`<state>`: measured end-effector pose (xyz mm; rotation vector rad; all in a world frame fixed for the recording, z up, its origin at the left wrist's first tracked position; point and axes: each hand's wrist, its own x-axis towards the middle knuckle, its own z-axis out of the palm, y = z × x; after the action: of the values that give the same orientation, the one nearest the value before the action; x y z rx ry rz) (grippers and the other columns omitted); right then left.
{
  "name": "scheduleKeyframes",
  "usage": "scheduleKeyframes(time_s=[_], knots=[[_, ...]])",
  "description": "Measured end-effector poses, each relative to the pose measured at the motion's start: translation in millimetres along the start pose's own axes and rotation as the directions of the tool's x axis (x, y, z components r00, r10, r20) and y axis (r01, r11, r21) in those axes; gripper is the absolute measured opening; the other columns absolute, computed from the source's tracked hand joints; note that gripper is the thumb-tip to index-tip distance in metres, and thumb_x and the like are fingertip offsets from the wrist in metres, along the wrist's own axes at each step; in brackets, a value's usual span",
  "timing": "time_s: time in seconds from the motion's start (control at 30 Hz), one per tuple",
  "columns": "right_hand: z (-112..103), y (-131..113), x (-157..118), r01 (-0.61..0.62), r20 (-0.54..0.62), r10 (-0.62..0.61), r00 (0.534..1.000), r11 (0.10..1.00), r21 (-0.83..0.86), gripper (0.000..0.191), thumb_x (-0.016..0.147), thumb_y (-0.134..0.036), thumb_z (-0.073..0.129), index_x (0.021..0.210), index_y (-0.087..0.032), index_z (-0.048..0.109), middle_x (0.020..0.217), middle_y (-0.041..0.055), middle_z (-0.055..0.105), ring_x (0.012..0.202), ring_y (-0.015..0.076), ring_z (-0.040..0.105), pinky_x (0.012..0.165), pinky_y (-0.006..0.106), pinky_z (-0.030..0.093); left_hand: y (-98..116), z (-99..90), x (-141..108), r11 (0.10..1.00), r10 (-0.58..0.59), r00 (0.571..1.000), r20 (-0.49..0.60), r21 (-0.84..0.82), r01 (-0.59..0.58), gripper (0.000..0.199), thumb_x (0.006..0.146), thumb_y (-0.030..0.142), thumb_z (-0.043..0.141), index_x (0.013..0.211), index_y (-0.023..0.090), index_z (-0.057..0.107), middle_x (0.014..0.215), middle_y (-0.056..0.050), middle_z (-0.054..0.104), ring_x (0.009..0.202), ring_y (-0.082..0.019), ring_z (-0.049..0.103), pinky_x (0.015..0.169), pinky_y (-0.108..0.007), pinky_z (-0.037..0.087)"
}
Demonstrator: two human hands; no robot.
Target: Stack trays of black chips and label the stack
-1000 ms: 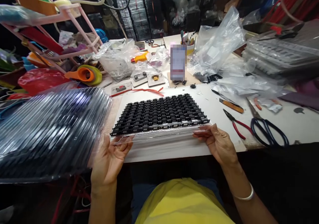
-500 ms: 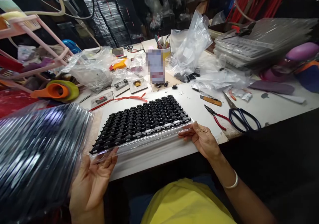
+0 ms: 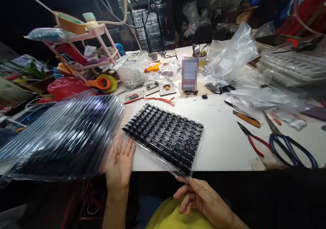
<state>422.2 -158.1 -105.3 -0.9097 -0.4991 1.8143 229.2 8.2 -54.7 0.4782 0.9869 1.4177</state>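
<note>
A clear plastic tray point(image 3: 197, 154) filled with rows of small black parts point(image 3: 165, 134) lies turned at an angle at the table's front edge. My right hand point(image 3: 201, 196) pinches the tray's near corner between thumb and fingers, just beyond the edge. At the tray's left corner, my left hand point(image 3: 121, 166) is palm up, fingers stretched out; whether the fingertips touch the plastic is hard to see. Close on the left of that hand leans a thick stack of clear trays point(image 3: 71, 137) holding dark contents.
Red-handled pliers point(image 3: 254, 141), dark-handled scissors point(image 3: 287, 144) and a cutter knife point(image 3: 246, 119) lie at right. Behind the tray are red strips point(image 3: 160, 100), a blurred-out upright screen point(image 3: 189, 73) and plastic bags point(image 3: 229, 55). A pink rack point(image 3: 102, 45) stands back left.
The tray has rotated, its right end swinging toward me with my right hand. My left hand has opened flat beside the tray's left corner. The view has shifted left.
</note>
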Motion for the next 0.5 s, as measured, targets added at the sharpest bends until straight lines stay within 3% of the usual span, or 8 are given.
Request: scheduleKeyframes(time_s=[0.07,0.13,0.23,0.3,0.33,0.37,0.4,0.5], knots=[[-2,-10,-9,-0.094,-0.025,0.091,0.996,0.977,-0.193,0.054,0.088,-0.06,0.044,0.117,-0.017,0.06,0.096,0.0117,0.068,0.07,0.0189,0.068,0.058,0.027,0.049,-5,-2.1,-10,0.998,0.043,0.999,-0.02,0.036,-0.042,0.04,0.089,0.025,0.05,0.126,0.012,0.054,0.142,-0.017,0.043,0.129,-0.025,0.043,0.107,-0.04,0.037],[-6,-32,-22,-0.094,-0.075,0.064,0.995,0.858,-0.505,0.052,0.085,-0.061,0.048,0.115,-0.021,0.063,0.092,0.0089,0.069,0.067,0.0196,0.067,0.059,0.03,0.051,-12,-7.5,-23,0.995,0.079,0.997,0.005,0.067,-0.079,0.034,0.089,0.027,0.053,0.121,0.018,0.06,0.143,-0.012,0.044,0.132,-0.025,0.039,0.107,-0.039,0.037],[-17,-84,-28,0.105,-0.035,-0.234,0.971,0.559,-0.823,0.041,0.087,-0.055,0.047,0.102,-0.025,0.07,0.077,0.0052,0.068,0.062,0.0186,0.063,0.06,0.03,0.051,-25,-14.9,-47,0.992,0.065,0.995,0.077,0.102,-0.073,0.034,0.088,0.031,0.056,0.121,0.025,0.061,0.143,-0.006,0.045,0.134,-0.023,0.036,0.11,-0.037,0.034],[-28,-119,-12,0.197,-0.017,-0.493,0.87,0.379,-0.904,0.037,0.089,-0.051,0.046,0.103,-0.025,0.069,0.084,0.0056,0.069,0.074,0.021,0.064,0.067,0.033,0.052,-35,-15.8,-63,0.989,0.008,0.995,0.103,0.144,-0.023,0.036,0.086,0.031,0.059,0.122,0.03,0.059,0.143,-0.002,0.045,0.135,-0.022,0.034,0.111,-0.034,0.032],[-34,-134,1,0.194,-0.014,-0.6,0.8,0.282,-0.94,0.035,0.088,-0.049,0.047,0.105,-0.025,0.068,0.094,0.0068,0.069,0.086,0.0235,0.064,0.077,0.036,0.051,-39,-15.2,-70,0.985,-0.022,0.993,0.113,0.171,0.002,0.038,0.085,0.031,0.061,0.123,0.032,0.058,0.144,0.0,0.043,0.135,-0.021,0.033,0.111,-0.032,0.031],[-40,-147,16,0.18,0.008,-0.65,0.76,0.198,-0.963,0.037,0.088,-0.048,0.048,0.111,-0.024,0.065,0.105,0.0088,0.067,0.098,0.0268,0.06,0.086,0.042,0.047,-44,-14.1,-76,0.98,-0.04,0.992,0.123,0.197,0.015,0.04,0.084,0.031,0.062,0.124,0.034,0.057,0.145,0.002,0.042,0.136,-0.02,0.031,0.111,-0.03,0.03],[-46,-156,32,0.163,0.017,-0.661,0.75,0.159,-0.974,0.04,0.087,-0.048,0.048,0.114,-0.022,0.064,0.112,0.0104,0.065,0.104,0.0294,0.057,0.091,0.047,0.043,-47,-13.0,-80,0.976,-0.044,0.99,0.133,0.218,0.014,0.043,0.084,0.031,0.062,0.126,0.036,0.055,0.146,0.003,0.04,0.137,-0.02,0.03,0.111,-0.029,0.029],[-60,-168,66,0.156,0.011,-0.592,0.806,0.194,-0.968,0.04,0.086,-0.046,0.049,0.112,-0.02,0.064,0.113,0.0116,0.065,0.105,0.0297,0.057,0.092,0.049,0.043,-51,-12.7,-80,0.968,0.0,0.987,0.16,0.246,-0.04,0.048,0.084,0.035,0.062,0.131,0.037,0.05,0.146,0.001,0.041,0.136,-0.021,0.031,0.11,-0.032,0.03]])
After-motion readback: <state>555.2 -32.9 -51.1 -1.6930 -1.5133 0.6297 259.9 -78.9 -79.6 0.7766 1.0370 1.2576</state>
